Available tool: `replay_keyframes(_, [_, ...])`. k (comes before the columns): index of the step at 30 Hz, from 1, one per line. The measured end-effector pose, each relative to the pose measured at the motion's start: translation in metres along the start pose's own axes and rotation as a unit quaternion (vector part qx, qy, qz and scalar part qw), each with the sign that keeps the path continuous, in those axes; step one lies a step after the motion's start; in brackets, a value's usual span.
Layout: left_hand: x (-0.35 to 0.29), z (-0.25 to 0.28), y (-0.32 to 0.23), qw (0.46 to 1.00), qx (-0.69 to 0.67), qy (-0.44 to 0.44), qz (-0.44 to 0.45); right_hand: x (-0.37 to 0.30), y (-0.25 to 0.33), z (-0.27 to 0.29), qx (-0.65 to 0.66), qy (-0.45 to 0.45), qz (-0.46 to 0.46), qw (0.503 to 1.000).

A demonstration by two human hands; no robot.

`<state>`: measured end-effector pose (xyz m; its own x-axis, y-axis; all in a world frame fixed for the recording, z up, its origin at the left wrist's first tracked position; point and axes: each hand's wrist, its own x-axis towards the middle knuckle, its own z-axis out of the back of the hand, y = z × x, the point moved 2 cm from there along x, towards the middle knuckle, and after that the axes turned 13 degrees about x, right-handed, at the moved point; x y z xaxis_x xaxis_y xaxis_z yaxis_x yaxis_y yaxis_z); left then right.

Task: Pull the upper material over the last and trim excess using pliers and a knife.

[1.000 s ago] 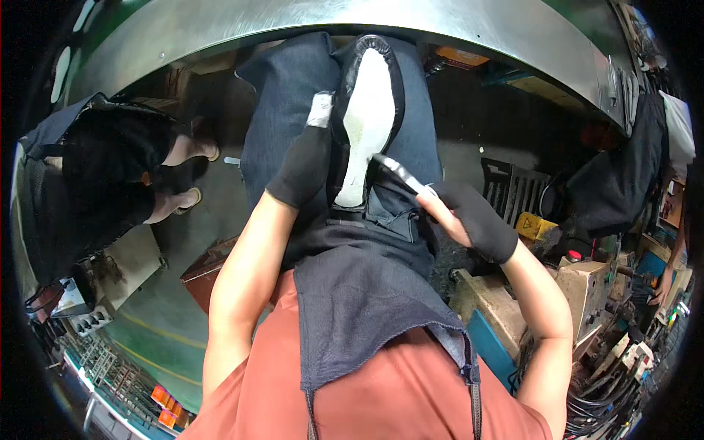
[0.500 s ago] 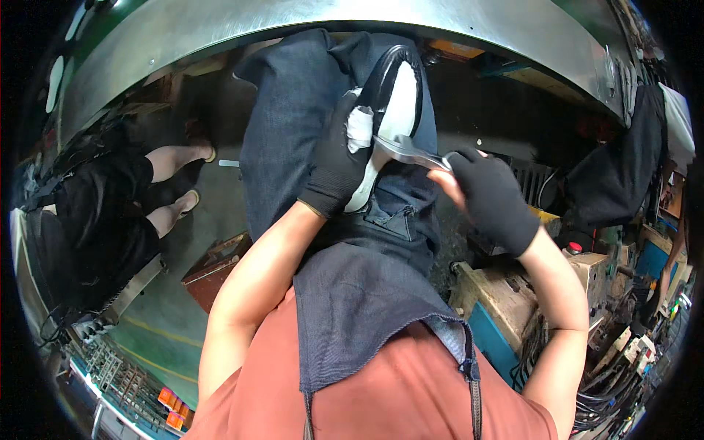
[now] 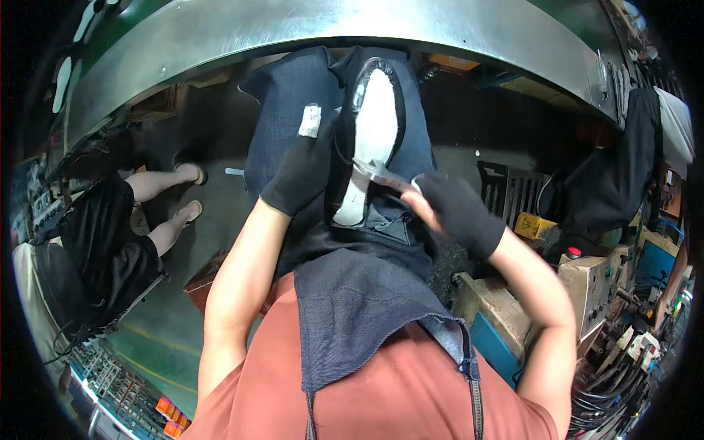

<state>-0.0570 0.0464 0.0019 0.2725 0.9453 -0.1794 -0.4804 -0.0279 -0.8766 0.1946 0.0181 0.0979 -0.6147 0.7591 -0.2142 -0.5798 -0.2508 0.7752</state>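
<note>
A black shoe upper on a last, with its white insole facing up, lies sole-side up across my denim-covered lap. My left hand, in a black glove with white tape round its thumb, is closed round the left side of the shoe; its fingertips are hidden beneath. My right hand, in a black fingerless glove, grips metal lasting pincers. Their head rests over the left edge of the shoe, near the narrow middle of the insole. Whether the jaws hold the black edge cannot be made out.
A metal bench edge curves across the far side. At right stand a machine with a red button and a yellow block. A reddish box is on the floor at left. Another person's legs show farther left.
The shoe has turned slightly and shifted left. My left thumb has lifted off the insole to the left side. The pincers have moved down and left along the shoe's edge.
</note>
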Motion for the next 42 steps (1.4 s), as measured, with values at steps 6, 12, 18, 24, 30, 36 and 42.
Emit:
replay_keyframes(6, [0.014, -0.017, -0.061, 0.956, -0.182, -0.050, 0.226, -0.033, 0.011, -0.024, 0.120, -0.032, -0.027, 0.992])
replay_keyframes(12, [0.017, -0.035, -0.054, 0.992, 0.086, -0.079, 0.045, -0.022, 0.052, 0.044, 0.191, -0.062, -0.047, 0.979])
replay_keyframes(18, [0.004, -0.023, -0.054, 0.999, -0.038, 0.019, -0.032, 0.007, 0.025, 0.038, 0.228, -0.094, -0.026, 0.969])
replay_keyframes(24, [0.001, -0.013, -0.048, 0.995, -0.103, 0.004, -0.005, -0.041, -0.013, -0.022, 0.534, -0.199, -0.257, 0.780])
replay_keyframes(30, [-0.004, -0.007, -0.066, 0.967, -0.234, 0.019, 0.097, -0.031, -0.013, -0.071, 0.563, -0.319, -0.265, 0.715])
replay_keyframes(36, [-0.001, -0.022, -0.049, 0.966, -0.256, 0.007, 0.045, 0.021, -0.007, -0.048, 0.439, -0.289, -0.153, 0.837])
replay_keyframes(42, [-0.009, -0.026, -0.051, 0.970, -0.215, -0.014, 0.116, 0.033, -0.005, -0.039, 0.414, -0.286, -0.154, 0.850])
